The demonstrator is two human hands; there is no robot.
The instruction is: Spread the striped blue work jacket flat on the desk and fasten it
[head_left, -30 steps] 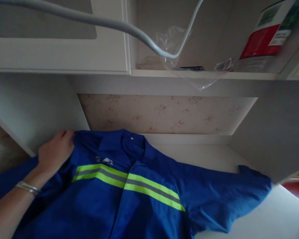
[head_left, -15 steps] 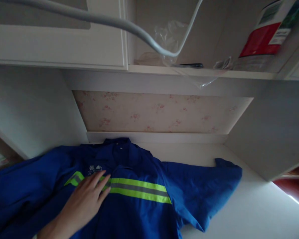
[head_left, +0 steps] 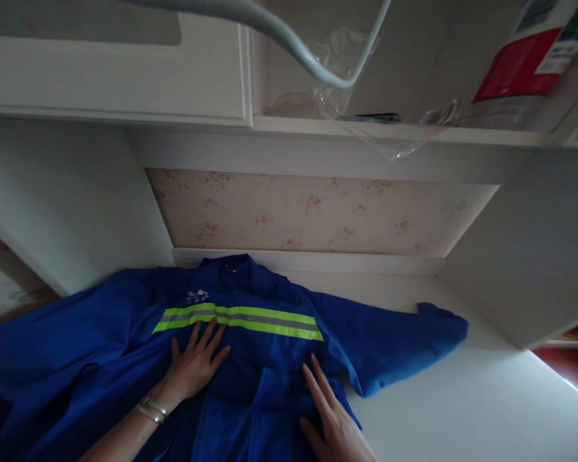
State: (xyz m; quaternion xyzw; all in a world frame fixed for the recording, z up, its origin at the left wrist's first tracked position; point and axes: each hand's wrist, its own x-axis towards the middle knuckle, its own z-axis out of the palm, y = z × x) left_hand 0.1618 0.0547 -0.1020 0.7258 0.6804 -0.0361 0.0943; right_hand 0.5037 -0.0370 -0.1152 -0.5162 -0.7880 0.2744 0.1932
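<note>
Lying front-up on the white desk top [head_left: 486,398], the blue work jacket [head_left: 270,333] is pressed flat by both hands. The left hand [head_left: 192,366] is laid open, fingers spread, just below the yellow-grey reflective band [head_left: 241,319]; the right hand [head_left: 330,417] is laid open too, on the front panel beside it, grasping nothing. For a smooth result, flat palms are best swept outward from the placket toward the sleeve [head_left: 404,327] stretched beyond the right hand, so creases are not trapped. Above the hands, a shelf [head_left: 390,131] holds a plastic bag [head_left: 337,64].
</note>
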